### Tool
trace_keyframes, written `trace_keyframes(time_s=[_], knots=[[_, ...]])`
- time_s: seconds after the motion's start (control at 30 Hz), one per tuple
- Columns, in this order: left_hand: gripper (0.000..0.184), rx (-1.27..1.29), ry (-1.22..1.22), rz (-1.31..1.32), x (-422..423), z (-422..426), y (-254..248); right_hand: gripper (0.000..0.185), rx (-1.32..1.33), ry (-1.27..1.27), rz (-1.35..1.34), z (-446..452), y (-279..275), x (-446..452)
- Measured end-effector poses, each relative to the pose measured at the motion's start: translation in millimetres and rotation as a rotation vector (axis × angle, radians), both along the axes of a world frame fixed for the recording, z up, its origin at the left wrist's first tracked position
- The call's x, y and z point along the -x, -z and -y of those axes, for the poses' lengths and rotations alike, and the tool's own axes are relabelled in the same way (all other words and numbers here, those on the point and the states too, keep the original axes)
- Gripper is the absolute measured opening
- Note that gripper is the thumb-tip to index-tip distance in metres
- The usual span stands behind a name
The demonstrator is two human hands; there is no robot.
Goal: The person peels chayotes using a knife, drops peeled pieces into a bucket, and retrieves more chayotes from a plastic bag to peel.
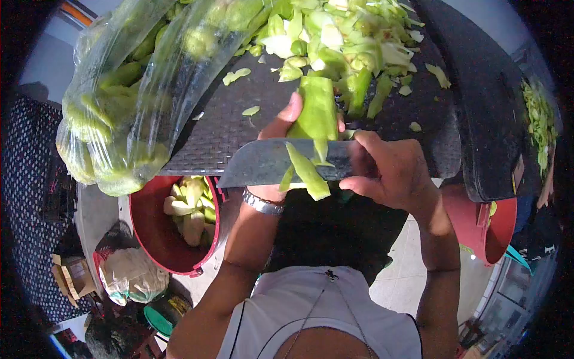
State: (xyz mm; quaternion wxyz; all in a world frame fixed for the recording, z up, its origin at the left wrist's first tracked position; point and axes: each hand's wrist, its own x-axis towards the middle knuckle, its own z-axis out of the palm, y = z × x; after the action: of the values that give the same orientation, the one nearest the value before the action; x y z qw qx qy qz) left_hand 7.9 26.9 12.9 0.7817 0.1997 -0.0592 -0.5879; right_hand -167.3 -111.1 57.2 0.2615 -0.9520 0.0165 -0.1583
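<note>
My left hand (282, 119) is wrapped round a green chayote-like vegetable (317, 107), with the thumb along its left side and most fingers hidden beneath. The wide-bladed knife (254, 164) is in my right hand (397, 170), gripped where the handle meets the blade. Its blade lies crosswise at the near end of the vegetable, pointing left. A strip of green peel (308, 175) rests over the blade and hangs past its lower edge. Beyond both hands, a heap of peelings (347, 42) covers the far part of the dark woven tabletop (233, 131).
A clear plastic bag (119, 125) full of green vegetables slumps over the table's left side. Below it stands a red bucket (137, 233) with peeled pieces (194, 206). Another red bucket (502, 230) is at right, near a dark chair-like surface (478, 107). A bulging sack (131, 272) sits lower left.
</note>
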Motion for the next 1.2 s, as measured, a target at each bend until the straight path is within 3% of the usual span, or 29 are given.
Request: trace_keyframes(time_s=[0.13, 0.23, 0.47, 0.57, 0.63, 0.67, 0.77, 0.8, 0.9, 0.93, 1.0, 1.1, 1.2], knots=[[0.058, -0.146, -0.009, -0.058, -2.2, -1.6, 3.8, 0.058, -0.014, -0.018, -0.031, -5.6, -0.9, 1.3], [0.052, 0.024, 0.076, -0.162, 1.6, 2.0, 0.0, 0.058, 0.002, -0.026, -0.058, 0.1, -0.8, 1.7], [0.05, -0.041, -0.004, -0.031, 6.1, -0.4, -1.9, 0.054, 0.008, -0.039, -0.093, 6.7, -9.5, -1.7], [0.051, 0.081, 0.084, -0.151, 0.4, -1.6, 4.5, 0.054, 0.047, 0.001, -0.133, 14.8, -10.5, -3.7], [0.05, 0.04, 0.024, -0.071, -1.3, -12.3, -3.0, 0.055, 0.048, 0.116, -0.142, 36.0, 1.4, 2.4], [0.052, 0.096, 0.148, -0.019, -10.8, -13.9, 0.9, 0.057, 0.046, 0.171, -0.149, 42.2, 6.3, 4.6], [0.06, -0.011, -0.06, -0.141, -5.0, -2.6, 10.3, 0.053, 0.096, 0.104, -0.119, 27.6, 3.4, 0.0], [0.065, -0.074, 0.027, -0.209, -3.2, 0.6, 9.4, 0.051, 0.068, 0.098, -0.116, 26.5, 1.5, -3.0], [0.063, 0.088, 0.007, -0.02, 12.3, -7.0, 2.7, 0.049, 0.031, 0.136, -0.092, 32.4, 1.8, -8.4], [0.062, -0.036, 0.051, 0.06, 6.2, -7.2, 6.0, 0.049, 0.063, 0.183, -0.071, 44.8, 4.0, -7.8], [0.062, 0.015, 0.1, 0.036, -5.6, -4.2, 10.4, 0.05, 0.095, 0.293, -0.136, 66.4, 5.5, -10.5], [0.059, -0.003, 0.1, -0.011, -4.1, -2.5, -1.4, 0.05, -0.045, 0.515, -0.059, 112.0, 23.2, -19.0], [0.055, -0.118, 0.009, -0.032, -7.1, 1.7, -4.3, 0.05, -0.442, 0.573, -0.153, 112.4, 16.2, -13.6]])
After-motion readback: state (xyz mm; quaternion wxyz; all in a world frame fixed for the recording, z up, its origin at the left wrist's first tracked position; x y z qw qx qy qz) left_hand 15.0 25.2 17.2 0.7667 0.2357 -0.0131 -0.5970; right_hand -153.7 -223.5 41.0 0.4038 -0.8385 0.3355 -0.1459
